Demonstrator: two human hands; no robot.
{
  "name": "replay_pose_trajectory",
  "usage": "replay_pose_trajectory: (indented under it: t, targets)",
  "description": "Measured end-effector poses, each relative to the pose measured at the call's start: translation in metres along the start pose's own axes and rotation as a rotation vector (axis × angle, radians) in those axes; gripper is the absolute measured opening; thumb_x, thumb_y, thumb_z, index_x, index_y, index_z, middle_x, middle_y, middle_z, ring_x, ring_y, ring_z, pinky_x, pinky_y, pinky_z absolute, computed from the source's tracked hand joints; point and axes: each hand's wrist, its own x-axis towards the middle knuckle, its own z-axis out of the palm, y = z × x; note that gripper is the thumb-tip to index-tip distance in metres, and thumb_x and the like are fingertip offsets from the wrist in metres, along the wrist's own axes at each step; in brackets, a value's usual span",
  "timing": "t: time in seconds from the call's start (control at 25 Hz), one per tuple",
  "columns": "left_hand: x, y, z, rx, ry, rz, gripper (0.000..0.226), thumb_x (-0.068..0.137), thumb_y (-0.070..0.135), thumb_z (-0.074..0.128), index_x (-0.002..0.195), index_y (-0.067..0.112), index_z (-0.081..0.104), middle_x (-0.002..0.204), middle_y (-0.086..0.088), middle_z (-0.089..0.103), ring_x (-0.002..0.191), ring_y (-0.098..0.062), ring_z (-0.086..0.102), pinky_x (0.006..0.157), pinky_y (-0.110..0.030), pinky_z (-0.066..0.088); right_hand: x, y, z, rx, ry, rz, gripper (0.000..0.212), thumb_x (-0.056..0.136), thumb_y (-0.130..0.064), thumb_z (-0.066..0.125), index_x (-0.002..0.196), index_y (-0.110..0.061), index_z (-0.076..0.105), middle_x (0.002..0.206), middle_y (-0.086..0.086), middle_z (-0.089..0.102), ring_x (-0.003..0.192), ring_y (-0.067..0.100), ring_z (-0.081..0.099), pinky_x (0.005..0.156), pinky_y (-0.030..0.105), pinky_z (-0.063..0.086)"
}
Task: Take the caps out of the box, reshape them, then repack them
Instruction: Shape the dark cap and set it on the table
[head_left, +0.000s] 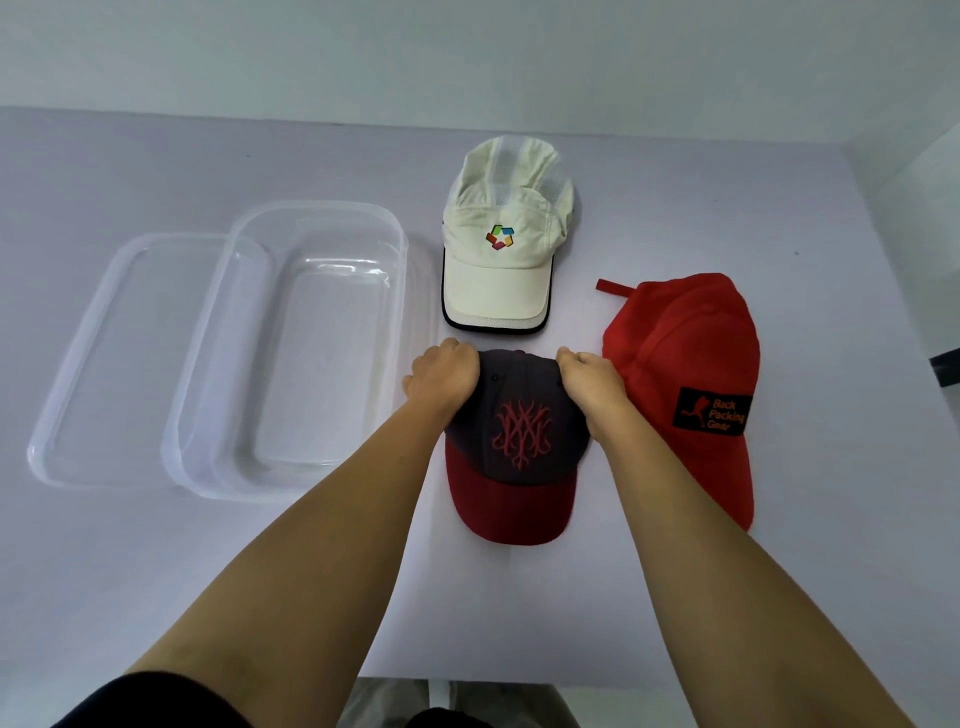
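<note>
On the pale counter (675, 571) at frame centre, our left hand (445, 375) and right hand (592, 378) curl fingers around the dark cap (519, 415); we should tug its crown evenly outward.

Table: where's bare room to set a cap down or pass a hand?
Free: the near strip of table in front of the clear box and its lid; the far left corner behind them; the right edge beyond the red cap. Crowded: the centre-right, where the white cap, red cap and two-tone cap lie close, both hands on the last.
</note>
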Motion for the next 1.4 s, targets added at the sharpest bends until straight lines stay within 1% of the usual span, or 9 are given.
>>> replay_pose_trajectory:
  t: [0.2,0.4,0.6,0.76,0.88,1.0,1.12,1.24,1.4]
  targets:
    - [0.002,-0.003,0.0,-0.057,-0.017,0.016,0.033,0.091,0.019,0.023,0.107,0.009,0.05,0.117,-0.013,0.056,0.105,-0.031,0.05,0.102,-0.047,0.036,-0.003,-0.002,0.0,-0.09,-0.01,-0.064,0.041,0.096,-0.035,0.031,0.077,-0.007,0.055,0.079,0.006,0.054,0.083,0.026,0.051,0.066,0.032,0.041]
    - [-0.002,-0.004,-0.003,-0.248,0.033,0.145,0.04,0.097,0.031,0.024,0.117,0.009,0.051,0.124,-0.012,0.055,0.118,-0.032,0.048,0.106,-0.048,0.035,-0.015,-0.004,0.0,0.015,0.035,-0.153,0.047,0.098,-0.04,0.03,0.126,-0.006,0.046,0.13,0.012,0.049,0.115,0.026,0.048,0.095,0.035,0.037]
    - [-0.061,-0.027,0.001,-0.401,0.207,0.357,0.051,0.102,0.029,0.026,0.149,0.012,0.018,0.156,-0.003,0.023,0.144,-0.015,0.018,0.108,-0.018,0.01,-0.077,0.028,-0.002,0.248,0.164,-0.308,0.047,0.1,-0.026,0.035,0.143,-0.01,0.029,0.148,0.004,0.031,0.137,0.015,0.03,0.106,0.019,0.022]
    - [-0.1,-0.072,0.037,-0.529,0.075,0.201,0.055,0.102,0.032,0.024,0.151,0.016,0.004,0.161,0.001,0.007,0.147,-0.01,0.006,0.113,-0.02,0.005,-0.11,0.071,0.016,0.446,-0.111,-0.183,0.068,0.088,0.007,0.038,0.148,-0.014,0.015,0.145,-0.01,0.029,0.137,0.005,0.024,0.109,0.015,0.024]
    - [-0.098,-0.084,0.054,-0.58,0.008,0.198,0.053,0.102,0.036,0.023,0.151,0.023,0.007,0.16,0.003,0.014,0.147,-0.011,0.011,0.119,-0.028,0.009,-0.109,0.084,0.023,0.361,-0.242,-0.169,0.091,0.065,-0.004,0.042,0.148,-0.028,0.015,0.15,-0.008,0.029,0.136,0.014,0.035,0.11,0.037,0.036]
    - [-0.098,-0.083,0.058,-0.648,-0.068,0.237,0.057,0.098,0.045,0.022,0.151,0.027,0.01,0.157,0.005,0.022,0.143,-0.008,0.022,0.12,-0.034,0.019,-0.106,0.084,0.029,0.32,-0.391,-0.176,0.097,0.056,-0.001,0.039,0.145,-0.034,0.023,0.142,-0.004,0.043,0.127,0.016,0.046,0.1,0.034,0.045]
    - [-0.099,-0.089,0.05,-0.655,-0.121,0.269,0.053,0.102,0.036,0.023,0.15,0.025,0.003,0.156,0.015,0.012,0.138,0.003,0.015,0.113,-0.015,0.015,-0.104,0.088,0.028,0.259,-0.414,-0.203,0.1,0.061,0.002,0.039,0.148,-0.037,0.008,0.156,-0.008,0.02,0.141,0.013,0.026,0.114,0.042,0.03]
    - [-0.097,-0.109,0.037,-0.576,-0.153,0.331,0.061,0.1,0.023,0.032,0.15,0.024,-0.003,0.149,0.021,0.005,0.138,0.005,0.009,0.112,-0.014,0.012,-0.109,0.093,0.011,0.007,-0.396,-0.265,0.095,0.076,0.015,0.04,0.148,-0.025,-0.008,0.156,-0.012,-0.012,0.142,0.002,-0.001,0.117,0.023,0.017]
    - [-0.103,-0.141,0.036,-0.162,-0.175,0.534,0.101,0.078,0.001,0.053,0.145,0.031,-0.016,0.151,0.02,-0.016,0.142,0.002,0.001,0.114,-0.017,0.017,-0.122,0.109,0.003,-0.285,-0.343,-0.441,0.101,0.078,0.005,0.052,0.144,-0.026,-0.018,0.151,-0.016,-0.03,0.129,-0.006,0.016,0.088,0.007,0.041]
